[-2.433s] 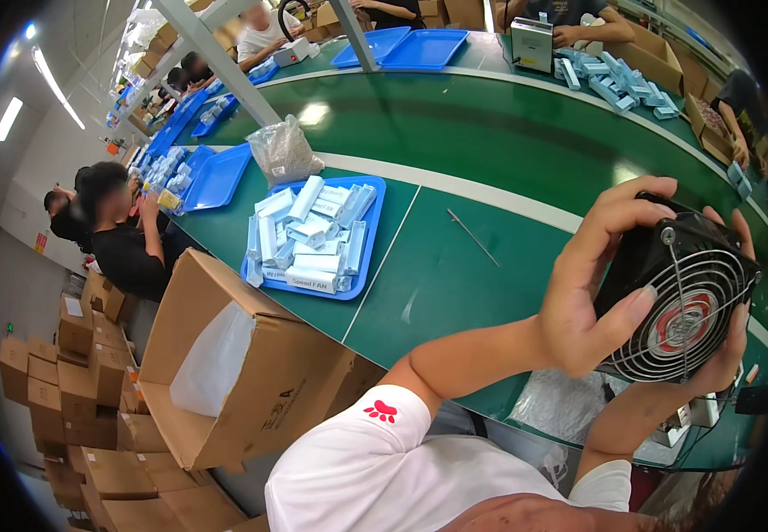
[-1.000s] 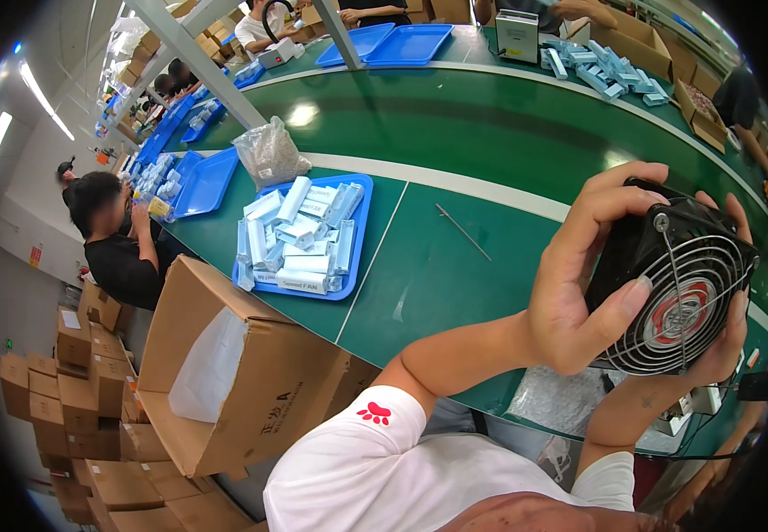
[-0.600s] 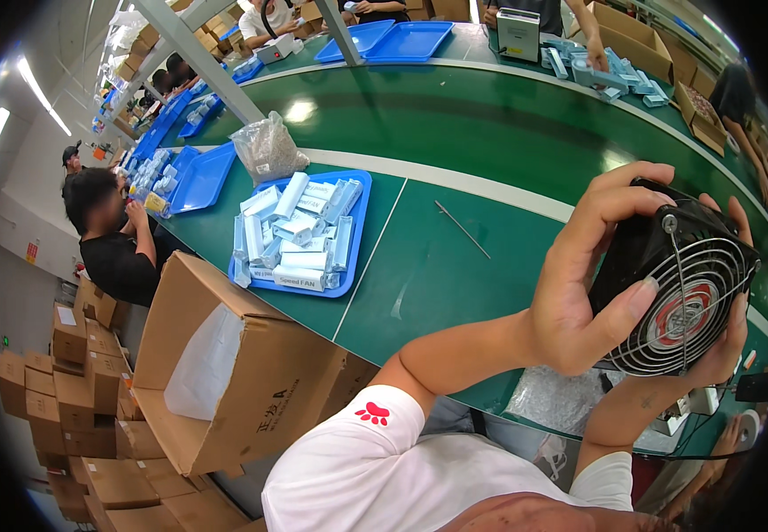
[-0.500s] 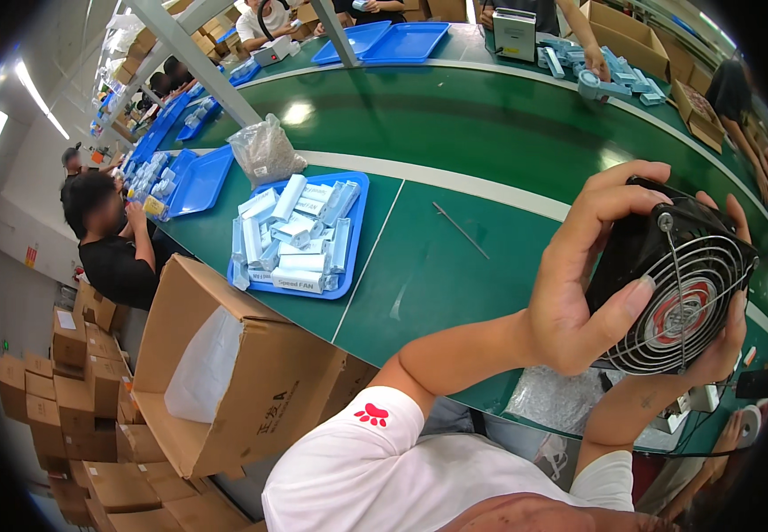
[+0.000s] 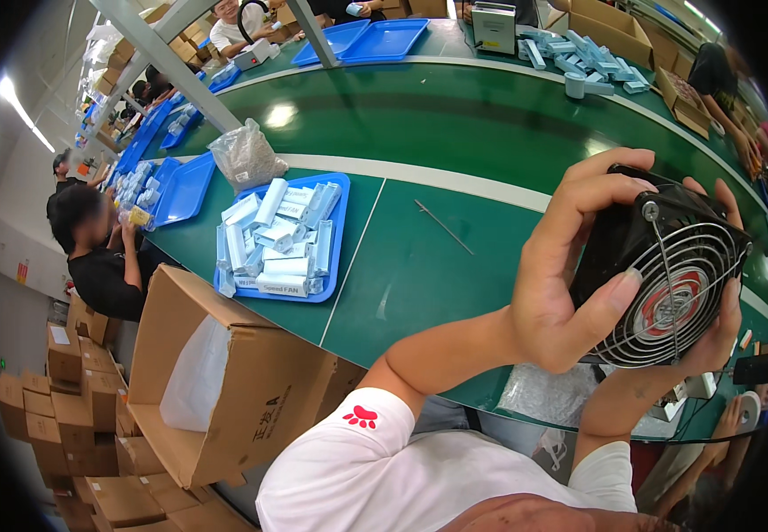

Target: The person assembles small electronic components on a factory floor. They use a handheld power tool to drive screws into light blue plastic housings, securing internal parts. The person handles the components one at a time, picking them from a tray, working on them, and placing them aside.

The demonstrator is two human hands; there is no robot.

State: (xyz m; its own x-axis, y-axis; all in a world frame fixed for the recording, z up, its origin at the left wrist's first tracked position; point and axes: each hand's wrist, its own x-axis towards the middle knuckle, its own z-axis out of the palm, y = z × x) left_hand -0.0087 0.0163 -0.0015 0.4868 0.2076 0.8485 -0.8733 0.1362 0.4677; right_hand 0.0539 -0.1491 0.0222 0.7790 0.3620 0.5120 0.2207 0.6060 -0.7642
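The tray (image 5: 340, 217) sits on the table (image 5: 419, 297), packets (image 5: 283, 266) piled in it. Just behind the tray's far left corner I see a bag (image 5: 247, 158). Behind the tray runs the belt (image 5: 419, 115); across that, farther back, lie two trays (image 5: 386, 41), with a heap of boxes (image 5: 589, 58) well to the right. Left of the tray, near a co-worker (image 5: 105, 257), is another tray (image 5: 187, 189). Before it stands a carton (image 5: 264, 390). A rod (image 5: 444, 227) lies to its right; well beyond, the fan (image 5: 667, 275) is between the worker's left hand (image 5: 565, 275) and right hand (image 5: 723, 332).
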